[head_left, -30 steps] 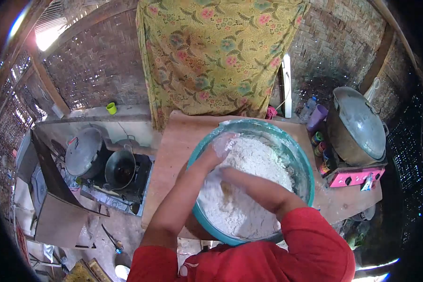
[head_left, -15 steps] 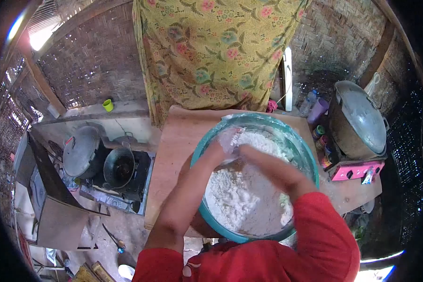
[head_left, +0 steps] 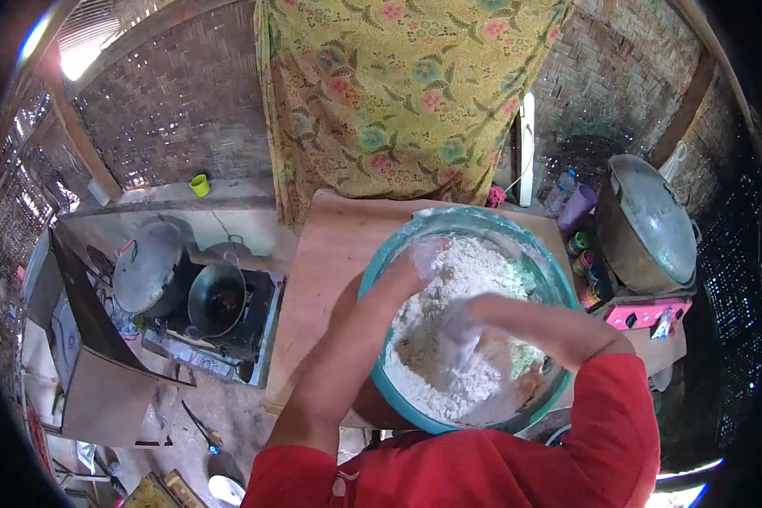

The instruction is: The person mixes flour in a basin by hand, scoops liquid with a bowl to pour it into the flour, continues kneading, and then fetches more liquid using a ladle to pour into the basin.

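A large teal basin (head_left: 379, 372) stands on the wooden table, holding loose white flour (head_left: 483, 267) with some darker wet patches. Inside its upper left part is my left hand (head_left: 427, 258), at the flour's edge by the wall, its fingers partly hidden. My right hand (head_left: 463, 328), coated in flour and smeared by motion, is in the middle of the basin, down in the flour. I cannot make out its fingers.
The wooden table (head_left: 322, 245) carries the basin. To the right, a big lidded pot (head_left: 652, 220) sits on a pink-fronted stove (head_left: 648, 313), near a purple cup (head_left: 577, 207) and small cans. At left are a lidded pot (head_left: 148, 267) and a wok (head_left: 218, 298) on another stove.
My right hand has moved from beside the left hand toward the middle of the basin. The flour has shifted and now covers more of the basin's centre.
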